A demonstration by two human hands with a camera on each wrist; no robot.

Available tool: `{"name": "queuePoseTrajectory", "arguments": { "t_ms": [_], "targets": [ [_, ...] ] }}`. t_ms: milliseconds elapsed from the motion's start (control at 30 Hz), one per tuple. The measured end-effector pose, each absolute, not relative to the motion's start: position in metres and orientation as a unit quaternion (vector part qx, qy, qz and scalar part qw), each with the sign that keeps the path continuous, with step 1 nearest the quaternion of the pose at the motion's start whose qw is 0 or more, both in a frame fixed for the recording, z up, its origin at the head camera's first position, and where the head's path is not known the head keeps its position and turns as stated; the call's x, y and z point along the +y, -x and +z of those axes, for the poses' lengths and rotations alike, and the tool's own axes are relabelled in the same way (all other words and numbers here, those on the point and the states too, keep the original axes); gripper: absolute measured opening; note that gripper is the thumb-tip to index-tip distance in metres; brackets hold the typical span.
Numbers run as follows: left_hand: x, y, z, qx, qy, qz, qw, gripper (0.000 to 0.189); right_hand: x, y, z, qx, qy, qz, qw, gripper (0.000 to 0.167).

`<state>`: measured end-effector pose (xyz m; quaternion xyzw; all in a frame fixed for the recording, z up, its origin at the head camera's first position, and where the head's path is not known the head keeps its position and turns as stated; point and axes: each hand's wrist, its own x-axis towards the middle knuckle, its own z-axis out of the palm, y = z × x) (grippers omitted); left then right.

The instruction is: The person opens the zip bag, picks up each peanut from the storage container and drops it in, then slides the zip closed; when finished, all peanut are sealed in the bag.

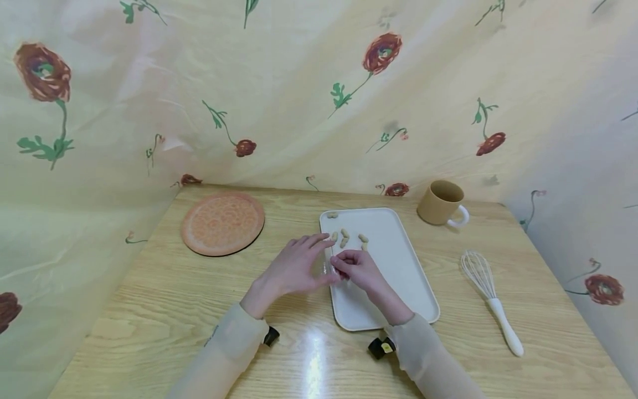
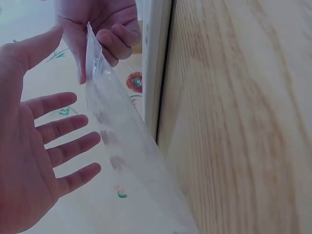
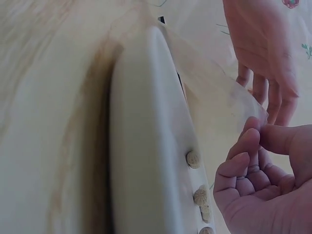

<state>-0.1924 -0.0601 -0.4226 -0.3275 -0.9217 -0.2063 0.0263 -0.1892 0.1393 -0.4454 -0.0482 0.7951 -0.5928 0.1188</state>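
My right hand pinches the top edge of a clear plastic bag between thumb and forefinger, its other fingers curled in. The bag hangs thin and flat below that pinch in the left wrist view. My left hand is beside the bag with fingers spread and nearly straight; in the left wrist view its palm faces the bag, and whether the fingertips touch it I cannot tell. Both hands are over the left side of a white tray. Several peanuts in shells lie on the tray beyond the hands.
A round pizza-patterned mat lies at the back left. At the back right stands a tan mug with a white handle. A whisk with a white handle lies right of the tray. Flowered cloth hangs behind the wooden table.
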Motion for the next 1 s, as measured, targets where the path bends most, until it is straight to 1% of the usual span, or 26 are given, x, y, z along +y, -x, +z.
{"name": "queuePoseTrajectory", "arguments": {
  "t_ms": [100, 267, 333, 400, 500, 567, 733, 867, 1000],
  "targets": [
    [-0.060, 0.193, -0.422, -0.924, 0.312, -0.215, 0.048, 0.068, 0.139, 0.189, -0.447, 0.792, 0.048, -0.598, 0.114, 0.021],
    [-0.060, 0.193, -0.419, -0.923, 0.282, -0.248, 0.088, 0.048, 0.137, 0.188, -0.446, 0.786, 0.043, -0.607, 0.109, 0.020],
    [-0.060, 0.192, -0.417, -0.919, 0.271, -0.268, 0.097, 0.040, 0.136, 0.187, -0.444, 0.783, 0.041, -0.611, 0.107, 0.020],
    [-0.060, 0.191, -0.415, -0.914, 0.257, -0.299, 0.095, 0.029, 0.135, 0.187, -0.443, 0.780, 0.041, -0.616, 0.102, 0.020],
    [-0.059, 0.189, -0.414, -0.895, 0.235, -0.373, 0.066, 0.016, 0.133, 0.186, -0.442, 0.773, 0.038, -0.625, 0.096, 0.020],
    [-0.057, 0.188, -0.414, -0.879, 0.220, -0.421, 0.039, 0.013, 0.132, 0.186, -0.442, 0.770, 0.038, -0.631, 0.091, 0.020],
    [-0.055, 0.189, -0.417, -0.852, 0.201, -0.484, -0.016, 0.015, 0.129, 0.183, -0.440, 0.766, 0.056, -0.635, 0.083, 0.018],
    [-0.055, 0.190, -0.417, -0.835, 0.190, -0.513, -0.062, 0.020, 0.127, 0.181, -0.441, 0.769, 0.080, -0.628, 0.086, 0.016],
    [-0.056, 0.192, -0.417, -0.818, 0.163, -0.542, -0.107, 0.024, 0.124, 0.179, -0.444, 0.782, 0.103, -0.610, 0.083, 0.017]
  ]
}}
